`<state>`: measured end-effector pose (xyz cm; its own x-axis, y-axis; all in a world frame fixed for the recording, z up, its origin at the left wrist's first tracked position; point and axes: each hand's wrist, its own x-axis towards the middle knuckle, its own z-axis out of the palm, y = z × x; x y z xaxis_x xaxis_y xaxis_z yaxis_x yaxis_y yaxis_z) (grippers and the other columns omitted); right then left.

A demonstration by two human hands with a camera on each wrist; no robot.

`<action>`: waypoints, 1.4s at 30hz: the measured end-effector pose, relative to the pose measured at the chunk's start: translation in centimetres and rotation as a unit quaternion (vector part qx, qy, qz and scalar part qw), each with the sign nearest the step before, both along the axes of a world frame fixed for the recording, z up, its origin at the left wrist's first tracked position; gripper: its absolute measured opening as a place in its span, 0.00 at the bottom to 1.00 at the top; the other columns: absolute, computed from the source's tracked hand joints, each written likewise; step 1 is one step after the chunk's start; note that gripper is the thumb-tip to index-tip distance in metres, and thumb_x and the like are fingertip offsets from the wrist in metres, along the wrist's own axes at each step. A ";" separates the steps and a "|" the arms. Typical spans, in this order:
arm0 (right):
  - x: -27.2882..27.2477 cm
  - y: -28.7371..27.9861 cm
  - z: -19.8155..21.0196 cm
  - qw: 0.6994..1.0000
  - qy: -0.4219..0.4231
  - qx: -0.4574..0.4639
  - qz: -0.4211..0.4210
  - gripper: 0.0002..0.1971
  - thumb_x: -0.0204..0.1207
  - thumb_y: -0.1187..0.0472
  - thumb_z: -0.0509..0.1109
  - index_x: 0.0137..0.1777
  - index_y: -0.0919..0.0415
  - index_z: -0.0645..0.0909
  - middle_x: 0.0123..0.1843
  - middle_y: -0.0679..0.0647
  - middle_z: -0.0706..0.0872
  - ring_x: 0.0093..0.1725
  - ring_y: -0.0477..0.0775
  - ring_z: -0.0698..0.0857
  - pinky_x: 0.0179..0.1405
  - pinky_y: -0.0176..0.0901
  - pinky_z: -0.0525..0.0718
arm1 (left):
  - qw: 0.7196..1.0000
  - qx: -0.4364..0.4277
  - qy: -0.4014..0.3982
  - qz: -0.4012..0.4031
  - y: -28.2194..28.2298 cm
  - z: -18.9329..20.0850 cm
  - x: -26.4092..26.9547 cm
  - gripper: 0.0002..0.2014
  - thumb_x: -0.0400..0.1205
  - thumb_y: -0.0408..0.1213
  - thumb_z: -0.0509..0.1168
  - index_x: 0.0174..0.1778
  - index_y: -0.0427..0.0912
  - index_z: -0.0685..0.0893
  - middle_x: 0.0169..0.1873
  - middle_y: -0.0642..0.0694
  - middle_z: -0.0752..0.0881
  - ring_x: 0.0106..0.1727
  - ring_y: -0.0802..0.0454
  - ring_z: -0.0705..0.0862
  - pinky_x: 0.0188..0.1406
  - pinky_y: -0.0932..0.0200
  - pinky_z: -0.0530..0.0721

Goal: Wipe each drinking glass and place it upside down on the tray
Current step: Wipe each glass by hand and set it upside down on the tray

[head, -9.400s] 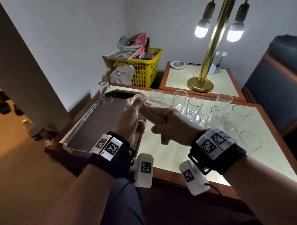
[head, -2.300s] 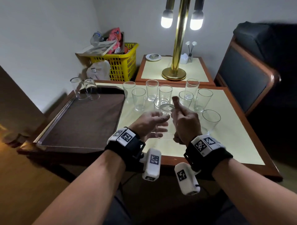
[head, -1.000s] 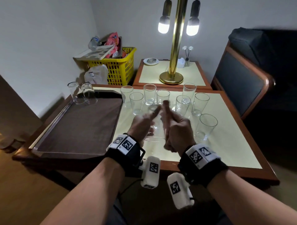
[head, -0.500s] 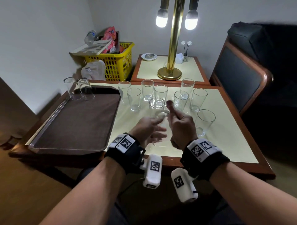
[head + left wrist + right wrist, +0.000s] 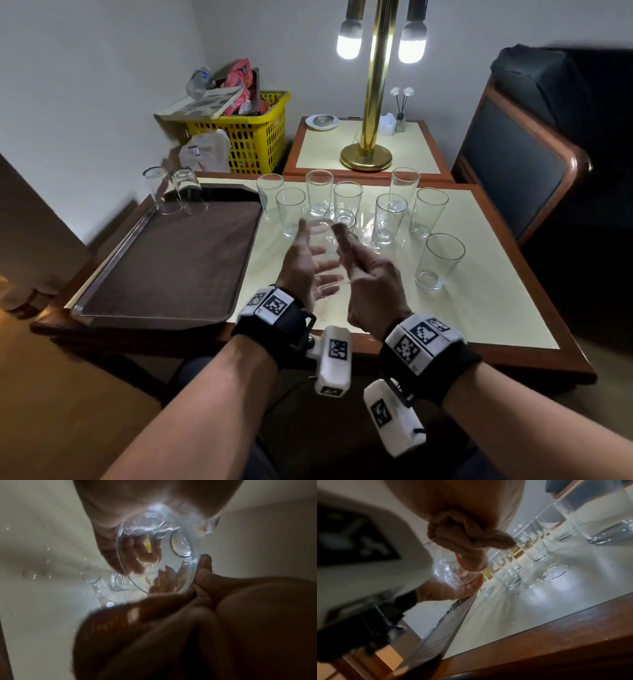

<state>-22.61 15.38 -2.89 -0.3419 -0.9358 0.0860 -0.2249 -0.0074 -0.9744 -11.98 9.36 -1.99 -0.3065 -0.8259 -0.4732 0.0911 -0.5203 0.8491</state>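
Blk wristbands [image 5: 287, 334], white tagged cam pods [image 5: 335, 363]

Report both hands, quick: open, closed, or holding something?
Left hand: holding the glass.
Right hand: closed, apparently pinching that glass's rim.

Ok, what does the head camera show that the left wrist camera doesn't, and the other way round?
Head only: the tray with two upturned glasses at its far corner, the upright glasses standing on the table, the lamp and the yellow basket.
Left wrist only: a close look along the held glass, from rim to base, with fingers seen through its wall.
Both: the left hand with its grip on the held glass, and the right hand at the rim.
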 end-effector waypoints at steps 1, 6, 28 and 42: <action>-0.4 -0.3 -0.2 1.000 0.001 0.000 -0.019 0.17 0.88 0.45 0.63 0.69 0.18 0.73 0.55 0.34 0.88 0.24 0.38 0.77 0.28 0.44 0.77 | 0.999 0.006 -0.003 -0.052 0.2 0.2 0.2 0.32 0.84 0.68 0.57 0.64 0.40 0.74 0.60 0.31 0.84 0.62 0.31 0.85 0.61 0.40 0.85; -1.1 -0.4 -0.4 0.999 -0.037 0.014 -0.019 0.16 0.86 0.39 0.63 0.72 0.25 0.77 0.40 0.37 0.85 0.24 0.42 0.72 0.24 0.42 0.75 | 0.995 -0.089 -0.048 0.013 0.8 -0.4 -0.4 0.30 0.81 0.64 0.66 0.62 0.39 0.80 0.50 0.42 0.83 0.43 0.44 0.82 0.47 0.50 0.83; -0.4 -0.9 1.0 0.995 0.077 -0.035 0.047 0.20 0.90 0.54 0.62 0.73 0.25 0.75 0.74 0.37 0.81 0.46 0.34 0.89 0.43 0.32 0.87 | 0.996 -0.006 0.084 0.028 1.0 -1.6 0.5 0.32 0.83 0.68 0.59 0.71 0.44 0.75 0.68 0.33 0.83 0.63 0.32 0.85 0.67 0.35 0.81; -1.1 -2.0 1.6 0.998 0.056 -0.036 0.022 0.19 0.91 0.50 0.61 0.77 0.29 0.73 0.55 0.36 0.85 0.34 0.32 0.77 0.34 0.23 0.78 | 0.994 -0.099 0.040 0.010 0.7 -1.3 0.7 0.34 0.74 0.66 0.72 0.71 0.49 0.78 0.55 0.39 0.86 0.50 0.44 0.86 0.48 0.49 0.84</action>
<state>-23.73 13.39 -1.33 -0.2858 -0.9394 0.1893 -0.3298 -0.0890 -0.9398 -11.30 10.04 -3.27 -0.3187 -0.9071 -0.2751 0.1722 -0.3408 0.9242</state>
